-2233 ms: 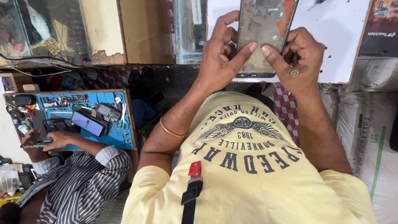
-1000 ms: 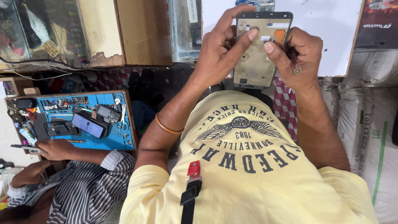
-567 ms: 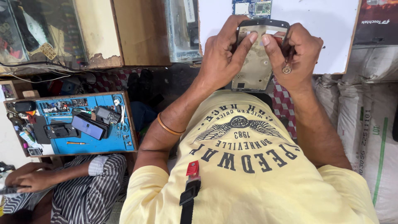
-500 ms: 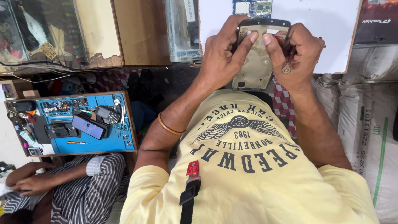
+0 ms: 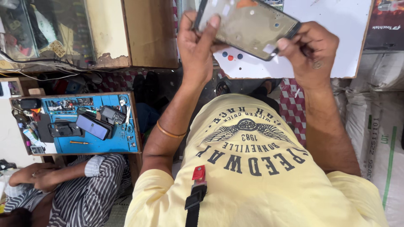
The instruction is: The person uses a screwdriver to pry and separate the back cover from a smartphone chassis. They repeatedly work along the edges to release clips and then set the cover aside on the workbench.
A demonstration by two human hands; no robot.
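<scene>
Both my hands hold a phone frame (image 5: 248, 25), its bare inner side facing me, tilted so the right end sits lower. My left hand (image 5: 195, 46) grips the left end, with the fingertips curled over the top edge. My right hand (image 5: 311, 48), with a ring on one finger, pinches the lower right corner. The frame is raised in front of a white board (image 5: 341, 38) with a few coloured dots. My yellow printed shirt (image 5: 261, 168) fills the lower part of the view.
At the left a blue work mat (image 5: 120, 143) on a small table carries phones, tools and small parts. Another person in a striped shirt (image 5: 88, 197) sits below it. A wooden cabinet with glass (image 5: 105, 33) stands at the upper left; white sacks (image 5: 378, 126) lie at the right.
My hands have lifted the phone frame higher and closer and turned it from upright to nearly level. The seated person's hands have drawn back off the blue mat.
</scene>
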